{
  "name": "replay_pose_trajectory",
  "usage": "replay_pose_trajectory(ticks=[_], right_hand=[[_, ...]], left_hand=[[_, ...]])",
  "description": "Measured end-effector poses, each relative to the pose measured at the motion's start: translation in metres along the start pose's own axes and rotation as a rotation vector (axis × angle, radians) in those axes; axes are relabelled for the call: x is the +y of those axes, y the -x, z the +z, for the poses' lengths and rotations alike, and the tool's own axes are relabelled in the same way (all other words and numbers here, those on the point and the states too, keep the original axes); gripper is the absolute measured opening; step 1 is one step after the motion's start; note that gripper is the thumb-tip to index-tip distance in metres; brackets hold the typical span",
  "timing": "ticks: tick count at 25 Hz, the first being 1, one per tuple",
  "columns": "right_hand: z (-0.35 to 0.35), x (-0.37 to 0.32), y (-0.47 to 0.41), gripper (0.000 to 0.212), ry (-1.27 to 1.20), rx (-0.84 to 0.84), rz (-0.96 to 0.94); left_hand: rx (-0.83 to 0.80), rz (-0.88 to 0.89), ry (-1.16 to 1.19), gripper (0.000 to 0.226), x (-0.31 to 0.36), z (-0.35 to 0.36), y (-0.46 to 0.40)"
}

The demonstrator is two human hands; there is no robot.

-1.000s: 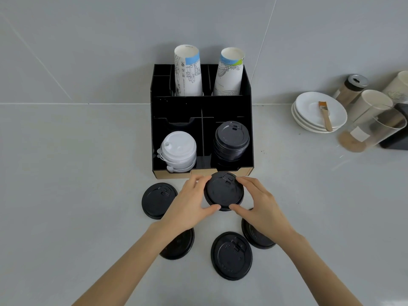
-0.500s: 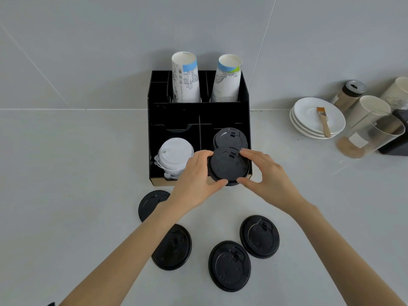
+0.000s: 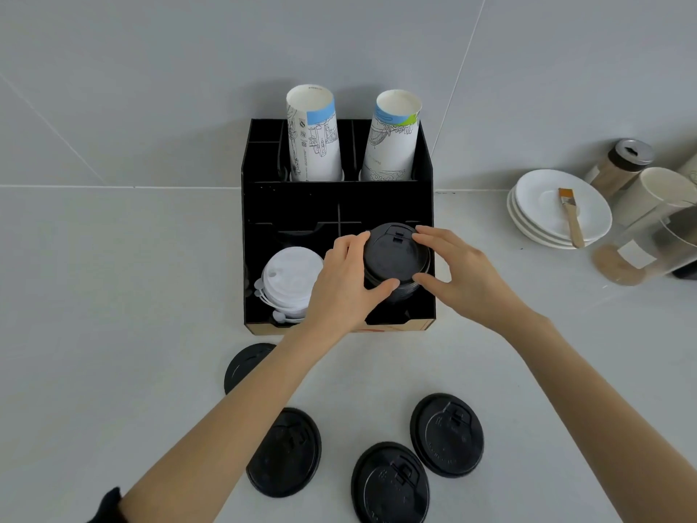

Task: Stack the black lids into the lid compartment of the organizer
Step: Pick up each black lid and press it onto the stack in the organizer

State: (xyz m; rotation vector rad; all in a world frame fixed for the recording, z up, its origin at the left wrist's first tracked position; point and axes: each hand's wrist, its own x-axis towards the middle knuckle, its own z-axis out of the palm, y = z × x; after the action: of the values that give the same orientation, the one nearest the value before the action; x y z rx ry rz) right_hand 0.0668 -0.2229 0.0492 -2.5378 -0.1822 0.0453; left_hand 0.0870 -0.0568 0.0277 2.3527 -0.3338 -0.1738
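A black organizer (image 3: pixel 339 198) stands against the wall. Its front right compartment holds a stack of black lids. On top of that stack sits one black lid (image 3: pixel 394 254), gripped on its left rim by my left hand (image 3: pixel 345 281) and on its right rim by my right hand (image 3: pixel 458 273). Several more black lids lie flat on the counter in front: one (image 3: pixel 447 434) at the right, one (image 3: pixel 390 485) in the middle, one (image 3: pixel 284 452) under my left forearm, and one (image 3: pixel 241 366) partly hidden behind that arm.
White lids (image 3: pixel 288 277) fill the front left compartment. Two stacks of printed paper cups (image 3: pixel 313 137) stand in the rear slots. To the right are stacked white plates (image 3: pixel 535 205) with a brush (image 3: pixel 571 217), a shaker jar (image 3: pixel 622 164) and a clear container (image 3: pixel 656 247).
Both hands carried the black lid from the counter in front of the organizer up and back, onto the black stack in the front right compartment.
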Motion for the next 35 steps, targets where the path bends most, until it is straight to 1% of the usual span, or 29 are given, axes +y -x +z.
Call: replay_pose_trajectory(ticks=[8, 13, 17, 20, 25, 28, 31, 35], right_hand=[[0.011, 0.01, -0.007, 0.053, 0.037, -0.06, 0.049], [0.011, 0.006, -0.009, 0.055, 0.073, -0.068, 0.073], [0.016, 0.003, -0.007, 0.055, 0.163, -0.074, 0.087], [0.018, 0.0, -0.006, 0.055, 0.165, -0.058, 0.108], [0.02, 0.0, 0.001, 0.054, 0.117, -0.021, 0.121], [0.02, 0.001, 0.014, 0.054, 0.079, 0.002, 0.136], [0.02, 0.003, 0.032, 0.054, 0.054, 0.006, 0.16], [0.021, 0.006, 0.064, 0.054, 0.026, 0.003, 0.201]], left_hand=[[-0.023, -0.023, -0.055, 0.071, -0.005, 0.014, -0.01], [-0.051, -0.017, -0.086, 0.07, -0.007, 0.016, -0.015], [-0.083, -0.001, -0.142, 0.07, -0.008, 0.013, -0.017], [-0.108, 0.013, -0.175, 0.071, -0.007, 0.012, -0.018], [-0.11, 0.022, -0.158, 0.071, -0.006, 0.01, -0.011], [-0.087, 0.02, -0.139, 0.068, -0.005, 0.007, -0.002], [-0.061, 0.053, -0.086, 0.064, -0.002, 0.004, 0.013], [-0.113, 0.1, -0.037, 0.06, -0.001, 0.006, 0.034]])
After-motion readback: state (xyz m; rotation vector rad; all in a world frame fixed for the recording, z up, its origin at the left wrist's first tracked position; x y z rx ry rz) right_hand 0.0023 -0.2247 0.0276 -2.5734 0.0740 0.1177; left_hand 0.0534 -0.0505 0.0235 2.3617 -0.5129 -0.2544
